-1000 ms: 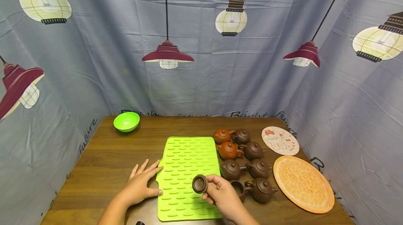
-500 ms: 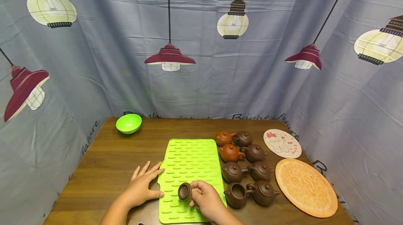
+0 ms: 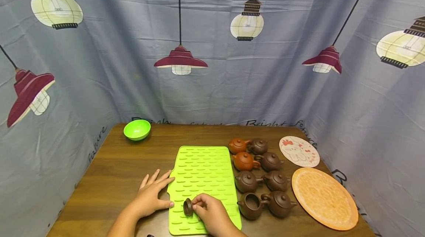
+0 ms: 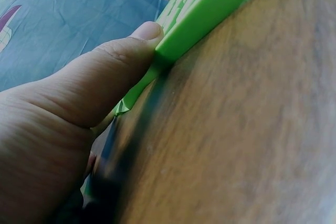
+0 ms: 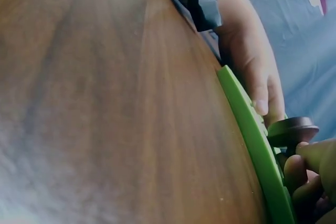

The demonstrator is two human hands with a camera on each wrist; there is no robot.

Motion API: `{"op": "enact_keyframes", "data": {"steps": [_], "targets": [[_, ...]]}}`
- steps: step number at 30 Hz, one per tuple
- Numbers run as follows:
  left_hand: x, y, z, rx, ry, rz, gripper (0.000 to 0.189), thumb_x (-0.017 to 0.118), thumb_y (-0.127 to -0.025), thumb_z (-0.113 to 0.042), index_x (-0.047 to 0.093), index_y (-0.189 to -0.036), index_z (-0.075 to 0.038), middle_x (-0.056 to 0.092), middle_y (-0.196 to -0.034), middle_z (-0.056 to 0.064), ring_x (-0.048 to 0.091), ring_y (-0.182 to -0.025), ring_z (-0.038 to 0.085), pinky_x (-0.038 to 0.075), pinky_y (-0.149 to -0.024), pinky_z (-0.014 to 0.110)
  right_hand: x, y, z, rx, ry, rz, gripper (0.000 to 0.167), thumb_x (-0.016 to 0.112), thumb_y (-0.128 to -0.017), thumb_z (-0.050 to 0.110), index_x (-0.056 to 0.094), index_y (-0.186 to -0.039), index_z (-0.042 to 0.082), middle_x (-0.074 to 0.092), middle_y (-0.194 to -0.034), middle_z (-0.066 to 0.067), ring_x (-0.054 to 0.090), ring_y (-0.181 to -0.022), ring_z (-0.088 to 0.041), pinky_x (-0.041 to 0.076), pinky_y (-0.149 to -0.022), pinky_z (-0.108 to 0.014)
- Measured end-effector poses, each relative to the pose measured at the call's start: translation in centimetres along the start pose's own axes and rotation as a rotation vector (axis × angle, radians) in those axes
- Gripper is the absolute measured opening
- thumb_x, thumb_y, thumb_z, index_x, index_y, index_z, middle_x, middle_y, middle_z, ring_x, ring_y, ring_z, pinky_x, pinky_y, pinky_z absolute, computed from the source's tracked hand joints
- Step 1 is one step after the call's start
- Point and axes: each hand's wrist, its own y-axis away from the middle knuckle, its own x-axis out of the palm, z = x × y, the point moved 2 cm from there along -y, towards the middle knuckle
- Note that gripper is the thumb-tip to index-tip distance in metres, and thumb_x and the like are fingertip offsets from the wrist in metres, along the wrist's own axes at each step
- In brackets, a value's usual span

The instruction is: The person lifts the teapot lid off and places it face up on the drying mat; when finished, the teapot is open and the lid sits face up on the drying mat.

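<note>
My right hand pinches a small dark brown teapot lid, tilted on its side over the near left part of the bright green ridged mat. In the right wrist view the lid sits close at the mat's surface, thumb and fingers at its knob. My left hand lies with fingers spread at the mat's left edge; its thumb touches the rim in the left wrist view. Just right of the mat stands a dark brown teapot without a lid, its round opening facing up.
Several lidded teapots stand in two columns right of the mat, two orange-brown and the others dark brown. Beyond them lie an orange round mat and a pale rabbit-print mat. A green bowl stands at the back left.
My right hand has carried the lid leftward and slightly down over the green mat, turning it from facing the camera to edge-on. The lidless teapot has come into full view. My left hand stays put.
</note>
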Motion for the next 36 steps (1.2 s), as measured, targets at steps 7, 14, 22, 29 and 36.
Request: {"op": "enact_keyframes", "data": {"steps": [7, 14, 22, 29, 36], "targets": [[0.05, 0.19, 0.22, -0.004, 0.0, -0.003, 0.094, 0.082, -0.078, -0.065, 0.052, -0.156, -0.023, 0.03, -0.172, -0.001, 0.009, -0.162, 0.044, -0.009, -0.125, 0.071, -0.04, 0.04, -0.12, -0.026, 0.07, -0.02, 0.005, 0.076, -0.098, 0.022, 0.074, -0.099, 0.026, 0.066, -0.092, 0.016, 0.057, -0.069, -0.002, 0.049, -0.06, -0.022], [-0.02, 0.22, 0.26, -0.001, 0.005, -0.003, 0.096, 0.082, -0.077, -0.067, 0.051, -0.156, -0.023, 0.03, -0.172, 0.0, 0.008, -0.162, 0.044, -0.01, -0.125, 0.07, -0.07, -0.08, 0.1, -0.094, 0.141, -0.042, 0.008, 0.081, -0.093, 0.019, 0.075, -0.091, 0.024, 0.057, -0.086, 0.015, 0.051, -0.07, 0.001, 0.049, -0.063, -0.019], [0.09, 0.32, 0.14, -0.003, 0.018, 0.004, 0.095, 0.082, -0.078, -0.064, 0.051, -0.156, -0.022, 0.029, -0.173, 0.0, 0.007, -0.162, 0.045, -0.012, -0.124, 0.07, -0.16, -0.15, 0.14, -0.088, 0.154, -0.043, 0.012, 0.082, -0.092, 0.018, 0.074, -0.084, 0.023, 0.057, -0.081, 0.016, 0.05, -0.069, 0.002, 0.047, -0.063, -0.02], [0.18, 0.19, 0.05, 0.004, 0.01, 0.001, 0.094, 0.082, -0.078, -0.065, 0.051, -0.156, -0.022, 0.028, -0.173, 0.0, 0.007, -0.162, 0.045, -0.011, -0.125, 0.07, -0.17, -0.01, 0.19, -0.084, 0.185, -0.009, 0.017, 0.085, -0.089, 0.032, 0.071, -0.081, 0.025, 0.054, -0.081, 0.012, 0.047, -0.065, -0.001, 0.045, -0.059, -0.019], [0.15, 0.2, 0.04, 0.01, 0.001, -0.001, 0.095, 0.081, -0.078, -0.066, 0.051, -0.156, -0.022, 0.029, -0.173, 0.0, 0.008, -0.162, 0.045, -0.01, -0.125, 0.071, 0.06, 0.0, 0.09, -0.129, 0.21, -0.023, 0.019, 0.086, -0.087, 0.035, 0.071, -0.078, 0.027, 0.055, -0.08, 0.014, 0.047, -0.068, 0.002, 0.046, -0.062, -0.019]]}}
